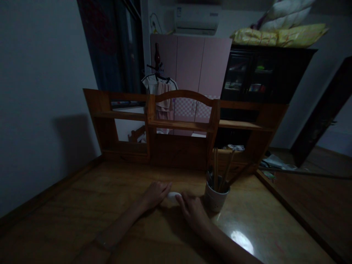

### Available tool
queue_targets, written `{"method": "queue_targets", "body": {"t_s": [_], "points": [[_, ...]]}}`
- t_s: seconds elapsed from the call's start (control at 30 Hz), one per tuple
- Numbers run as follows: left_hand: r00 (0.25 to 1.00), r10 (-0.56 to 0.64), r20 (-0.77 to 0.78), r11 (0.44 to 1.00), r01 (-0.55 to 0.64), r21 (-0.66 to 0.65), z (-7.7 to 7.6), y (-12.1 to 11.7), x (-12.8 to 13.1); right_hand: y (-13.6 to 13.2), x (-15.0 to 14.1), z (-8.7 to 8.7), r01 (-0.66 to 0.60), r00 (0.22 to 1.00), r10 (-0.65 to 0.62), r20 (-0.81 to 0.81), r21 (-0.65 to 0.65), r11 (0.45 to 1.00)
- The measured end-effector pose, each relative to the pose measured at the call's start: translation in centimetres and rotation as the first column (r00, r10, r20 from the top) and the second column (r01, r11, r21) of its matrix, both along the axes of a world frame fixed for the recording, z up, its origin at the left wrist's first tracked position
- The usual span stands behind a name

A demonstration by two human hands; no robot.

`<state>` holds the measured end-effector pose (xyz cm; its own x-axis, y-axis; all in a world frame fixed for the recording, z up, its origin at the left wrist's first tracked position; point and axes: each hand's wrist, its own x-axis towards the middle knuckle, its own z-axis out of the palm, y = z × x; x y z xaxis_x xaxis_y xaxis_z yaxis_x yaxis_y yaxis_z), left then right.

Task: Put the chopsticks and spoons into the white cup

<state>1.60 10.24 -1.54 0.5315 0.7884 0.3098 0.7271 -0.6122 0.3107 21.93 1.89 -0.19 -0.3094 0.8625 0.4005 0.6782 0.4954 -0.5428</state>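
A small white oval object (pixel 174 195) is between my two hands, low over the wooden desk; the dim light hides what kind it is. My left hand (pixel 156 195) has its fingers curled together at the object's left end. On the other side, my right hand (pixel 194 212) grips the right end, with thumb and fingers bent around it. Just right of my right hand stands a white cup (pixel 216 200) holding several chopsticks (pixel 220 170) and what look like spoon handles.
Wooden shelving (pixel 180 126) rises along the back of the desk (pixel 115 198). A white wall (pixel 41 91) borders the left side, and a raised wooden edge (pixel 291 212) runs down the right. Light reflects off the desk at front right. Farther back are pink cabinets (pixel 189 66) and hanging clothes (pixel 162 91).
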Motion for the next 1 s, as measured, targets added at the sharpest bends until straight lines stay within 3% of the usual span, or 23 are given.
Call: {"method": "queue_targets", "body": {"t_s": [0.17,0.37,0.6,0.7,0.8,0.9,1.0], "points": [[0.996,-0.018,0.085,0.999,0.020,-0.030,0.7,-0.5,0.0,0.3,0.1,-0.2,-0.009,0.999,0.008,-0.052,-0.022,1.000],[0.993,-0.003,0.115,0.998,0.009,-0.055,0.3,-0.1,-0.1,0.7,-0.1,-0.6,0.010,0.989,-0.014,-0.146,-0.032,0.999],[0.973,-0.016,0.232,0.995,0.038,-0.091,0.5,-0.5,0.0,0.9,0.0,-0.1,-0.089,0.950,0.081,-0.302,-0.014,0.996],[0.930,0.009,0.367,0.994,0.033,-0.108,1.0,-0.7,0.3,0.0,-0.2,2.2,-0.090,0.942,0.096,-0.323,0.033,0.995],[0.870,0.067,0.488,0.993,-0.011,-0.115,1.3,-0.4,0.3,-2.4,0.9,6.0,-0.038,0.935,0.057,-0.350,0.062,0.997],[0.835,0.096,0.542,0.992,-0.036,-0.120,1.3,0.1,-0.1,-5.6,4.5,10.3,-0.001,0.881,-0.017,-0.473,-0.039,0.999],[0.838,0.095,0.538,0.992,-0.033,-0.124,1.2,0.3,-0.3,-8.1,9.6,14.0,0.170,0.807,-0.134,-0.575,0.010,0.985]]}}
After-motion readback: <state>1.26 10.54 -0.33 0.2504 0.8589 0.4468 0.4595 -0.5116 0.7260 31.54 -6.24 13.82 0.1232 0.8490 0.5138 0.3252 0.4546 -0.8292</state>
